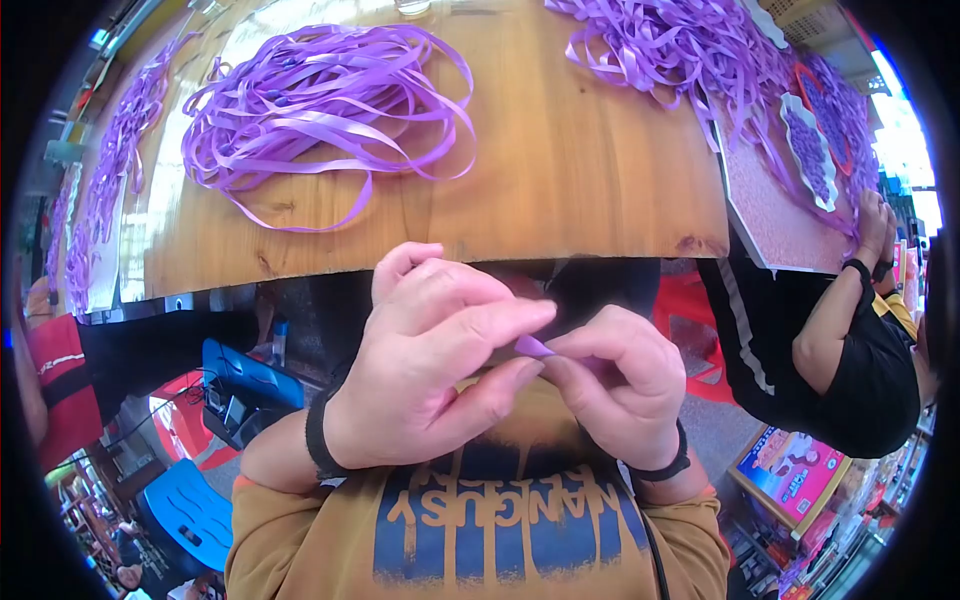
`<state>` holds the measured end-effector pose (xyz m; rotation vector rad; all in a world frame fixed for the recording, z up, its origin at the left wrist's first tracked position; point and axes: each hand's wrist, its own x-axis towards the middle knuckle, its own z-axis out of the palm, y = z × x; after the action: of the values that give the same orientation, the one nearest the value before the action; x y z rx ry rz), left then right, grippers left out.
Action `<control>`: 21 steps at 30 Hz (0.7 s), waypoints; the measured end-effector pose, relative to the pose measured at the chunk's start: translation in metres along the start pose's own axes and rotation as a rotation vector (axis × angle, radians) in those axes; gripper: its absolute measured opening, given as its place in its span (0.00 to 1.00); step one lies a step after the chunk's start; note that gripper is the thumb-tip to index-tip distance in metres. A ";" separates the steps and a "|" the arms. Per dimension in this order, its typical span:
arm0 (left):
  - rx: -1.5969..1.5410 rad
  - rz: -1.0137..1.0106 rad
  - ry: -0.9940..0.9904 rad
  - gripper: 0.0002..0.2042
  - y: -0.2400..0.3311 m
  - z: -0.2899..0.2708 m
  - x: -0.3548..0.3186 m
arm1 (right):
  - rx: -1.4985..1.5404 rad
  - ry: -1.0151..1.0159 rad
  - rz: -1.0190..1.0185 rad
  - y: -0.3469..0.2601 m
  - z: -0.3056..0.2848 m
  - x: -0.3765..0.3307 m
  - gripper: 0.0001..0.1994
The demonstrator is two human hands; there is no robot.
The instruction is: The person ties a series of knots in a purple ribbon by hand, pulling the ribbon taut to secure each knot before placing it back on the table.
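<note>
In front of my chest, just off the table's near edge, both hands are raised close together. My right hand (625, 385) pinches a small piece of purple ribbon (533, 346) between thumb and forefinger; only a short end of it shows, and the rest is hidden in the fingers. My left hand (430, 350) reaches toward that end with thumb and forefinger apart on either side of it, the other fingers spread. Beyond them on the wooden table lies a loose coil of purple ribbons (300, 115), touched by neither hand.
A wooden table (560, 160) spans the front. At the far right lies a heap of purple ribbons (680, 50), near a white scalloped tray (808, 150) of small purple pieces. A co-worker's hand (875, 230) is at the right. Blue stool (188, 510) stands lower left.
</note>
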<state>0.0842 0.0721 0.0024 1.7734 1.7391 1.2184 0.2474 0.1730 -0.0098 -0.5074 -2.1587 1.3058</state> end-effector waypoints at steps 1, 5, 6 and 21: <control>0.093 0.032 -0.032 0.09 0.001 -0.001 0.000 | 0.006 -0.009 -0.007 -0.001 0.000 0.000 0.08; 0.053 0.002 -0.081 0.03 -0.007 0.000 -0.002 | 0.046 -0.023 -0.015 0.001 0.000 0.001 0.07; 0.011 0.000 -0.092 0.03 -0.010 0.001 -0.002 | 0.030 -0.019 0.004 0.002 0.000 0.001 0.07; 0.081 0.064 0.086 0.03 -0.017 0.009 0.003 | -0.133 -0.056 -0.089 0.007 0.009 0.006 0.08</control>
<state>0.0799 0.0807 -0.0151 1.8614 1.8162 1.2852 0.2375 0.1733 -0.0175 -0.4254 -2.2982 1.1472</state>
